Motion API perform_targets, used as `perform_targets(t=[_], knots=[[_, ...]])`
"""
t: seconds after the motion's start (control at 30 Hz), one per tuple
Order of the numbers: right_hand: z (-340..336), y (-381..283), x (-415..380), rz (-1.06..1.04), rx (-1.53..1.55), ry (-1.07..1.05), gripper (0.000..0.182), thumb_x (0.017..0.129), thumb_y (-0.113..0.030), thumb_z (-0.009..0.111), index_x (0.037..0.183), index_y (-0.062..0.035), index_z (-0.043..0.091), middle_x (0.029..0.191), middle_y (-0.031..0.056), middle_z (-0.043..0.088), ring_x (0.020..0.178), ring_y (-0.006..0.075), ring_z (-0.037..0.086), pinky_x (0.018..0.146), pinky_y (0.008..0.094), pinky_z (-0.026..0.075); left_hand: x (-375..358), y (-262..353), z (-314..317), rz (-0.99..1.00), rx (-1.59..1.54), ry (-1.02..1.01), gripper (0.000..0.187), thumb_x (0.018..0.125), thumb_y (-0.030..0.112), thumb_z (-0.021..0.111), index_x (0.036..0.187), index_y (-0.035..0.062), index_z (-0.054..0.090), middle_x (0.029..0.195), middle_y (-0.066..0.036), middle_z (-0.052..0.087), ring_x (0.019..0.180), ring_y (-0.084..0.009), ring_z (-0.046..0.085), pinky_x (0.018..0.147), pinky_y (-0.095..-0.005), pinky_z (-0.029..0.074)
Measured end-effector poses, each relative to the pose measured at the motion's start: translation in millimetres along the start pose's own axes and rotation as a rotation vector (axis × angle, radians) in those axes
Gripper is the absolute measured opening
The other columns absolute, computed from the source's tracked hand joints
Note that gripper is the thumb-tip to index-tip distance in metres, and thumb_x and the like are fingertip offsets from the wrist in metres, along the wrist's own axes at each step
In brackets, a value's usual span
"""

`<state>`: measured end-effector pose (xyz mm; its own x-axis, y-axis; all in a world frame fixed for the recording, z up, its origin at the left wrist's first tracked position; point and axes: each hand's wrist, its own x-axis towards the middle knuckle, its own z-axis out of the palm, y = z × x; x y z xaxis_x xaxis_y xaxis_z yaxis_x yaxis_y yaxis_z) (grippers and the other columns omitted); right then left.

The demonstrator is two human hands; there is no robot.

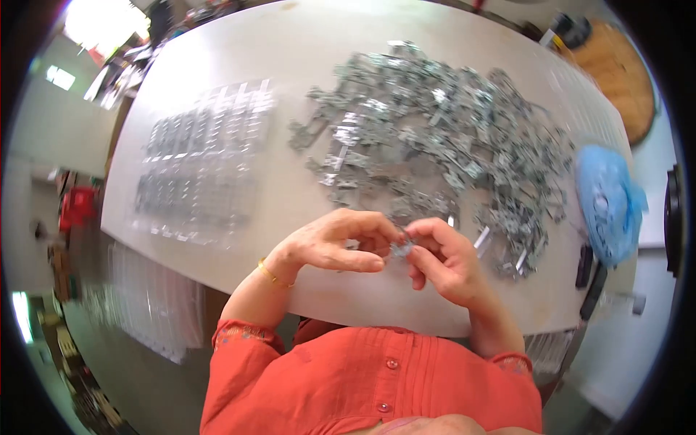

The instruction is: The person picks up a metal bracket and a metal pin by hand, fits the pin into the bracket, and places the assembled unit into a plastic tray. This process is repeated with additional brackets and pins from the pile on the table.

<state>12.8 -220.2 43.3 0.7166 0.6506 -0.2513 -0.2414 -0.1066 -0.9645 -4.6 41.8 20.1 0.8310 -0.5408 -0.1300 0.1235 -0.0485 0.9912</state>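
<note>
In front of my chest, my right hand [448, 262] pinches a small grey metal part [400, 249] between thumb and fingers. My left hand [341, 241] is close beside it, its curved fingertips at the part and its thumb stretched out apart from the fingers. Whether those fingertips touch the part is hard to tell. Just beyond both hands spreads a large loose heap of similar grey metal parts [435, 138], some shiny, with a few pale strips among them. The exact shape of the held part is blurred.
Clear plastic trays [199, 163] with rows of compartments lie on the left of the white table [304, 36]. At right are a blue plastic bag [609, 206] and dark tools [584, 266]. More clear trays [156, 301] stand below the left edge; a round wooden stool [616, 80] is at far right.
</note>
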Motion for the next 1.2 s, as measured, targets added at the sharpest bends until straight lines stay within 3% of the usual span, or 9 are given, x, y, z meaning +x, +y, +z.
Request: perform_targets(t=[0.13,0.33,0.47,0.63,0.77,0.83,0.87,0.93,1.2], knots=[[-3.8,3.4,-3.5,-0.088,0.152,-0.149,0.023,0.105,-0.007,0.054,0.127,-0.0006,0.053,0.08,0.0076,0.067,0.063,0.0124,0.063,0.055,0.0265,0.05,-2.4,-2.4,-1.8,0.108,-0.036,-0.183,0.048,0.087,0.028,0.081,0.124,0.0008,0.067,0.092,-0.009,0.074,0.083,-0.0157,0.069,0.072,-0.0323,0.054],[2.3,5.2,-6.6,-0.007,0.133,-0.222,0.017,0.107,-0.017,0.055,0.11,-0.0003,0.051,0.081,0.0147,0.068,0.058,0.0193,0.069,0.05,0.0271,0.054,2.5,-15.9,6.9,0.102,-0.043,-0.264,0.043,0.084,0.025,0.081,0.115,-0.0022,0.068,0.094,-0.009,0.073,0.081,-0.0159,0.069,0.071,-0.0325,0.054],[12.6,7.8,-6.2,-0.058,0.08,-0.108,0.022,0.108,-0.023,0.056,0.103,-0.0025,0.049,0.076,0.0113,0.065,0.057,0.0184,0.069,0.043,0.0253,0.051,0.3,-10.8,9.1,0.07,-0.002,-0.355,0.041,0.083,0.025,0.082,0.11,-0.0033,0.069,0.089,-0.009,0.073,0.078,-0.0151,0.068,0.07,-0.0315,0.054],[1.6,18.2,-0.3,-0.181,-0.113,0.044,0.016,0.107,-0.019,0.056,0.101,-0.0054,0.049,0.07,0.0019,0.053,0.047,0.0107,0.053,0.041,0.0239,0.043,1.2,-10.7,13.3,0.152,-0.029,-0.458,0.039,0.085,0.019,0.083,0.112,-0.0057,0.069,0.088,-0.009,0.074,0.075,-0.0145,0.068,0.064,-0.0295,0.053],[-6.8,31.3,3.0,-0.343,-0.093,0.139,0.013,0.108,-0.016,0.053,0.102,-0.0053,0.049,0.073,0.0023,0.051,0.049,0.0087,0.048,0.042,0.0235,0.041,2.8,-12.2,15.3,0.221,-0.268,-0.31,0.033,0.088,0.016,0.079,0.109,-0.0081,0.068,0.089,-0.013,0.076,0.065,-0.014,0.066,0.058,-0.0291,0.051],[-4.9,30.2,0.2,-0.453,0.022,0.317,0.009,0.106,-0.011,0.055,0.105,-0.0037,0.05,0.079,0.0055,0.055,0.055,0.0096,0.051,0.044,0.0233,0.043,6.1,-13.4,10.7,0.251,-0.32,-0.222,0.036,0.09,0.019,0.079,0.109,-0.0076,0.065,0.088,-0.014,0.076,0.064,-0.0159,0.067,0.058,-0.0295,0.052],[-6.6,28.6,-0.7,-0.443,0.023,0.282,0.009,0.106,-0.011,0.055,0.105,-0.0037,0.05,0.079,0.0055,0.055,0.055,0.0096,0.051,0.044,0.0233,0.043,7.3,-14.9,8.0,0.267,-0.359,-0.195,0.038,0.091,0.021,0.08,0.111,-0.0075,0.063,0.09,-0.015,0.075,0.066,-0.0166,0.068,0.059,-0.0296,0.052],[-9.9,23.1,-1.9,-0.581,-0.148,0.206,0.027,0.104,-0.033,0.063,0.114,-0.0075,0.057,0.091,0.0119,0.07,0.067,0.0169,0.063,0.06,0.029,0.054,5.8,-14.6,7.8,0.282,-0.364,-0.134,0.041,0.092,0.023,0.079,0.113,-0.0075,0.062,0.09,-0.015,0.076,0.067,-0.0177,0.069,0.06,-0.0313,0.054],[6.3,18.6,3.5,-0.686,-0.405,0.191,0.025,0.108,-0.025,0.056,0.112,-0.0012,0.051,0.091,0.0143,0.069,0.068,0.0167,0.062,0.062,0.0298,0.053,4.7,-14.4,8.4,0.291,-0.395,-0.147,0.04,0.093,0.021,0.079,0.115,-0.0082,0.061,0.09,-0.017,0.076,0.067,-0.0206,0.072,0.063,-0.0337,0.056]])
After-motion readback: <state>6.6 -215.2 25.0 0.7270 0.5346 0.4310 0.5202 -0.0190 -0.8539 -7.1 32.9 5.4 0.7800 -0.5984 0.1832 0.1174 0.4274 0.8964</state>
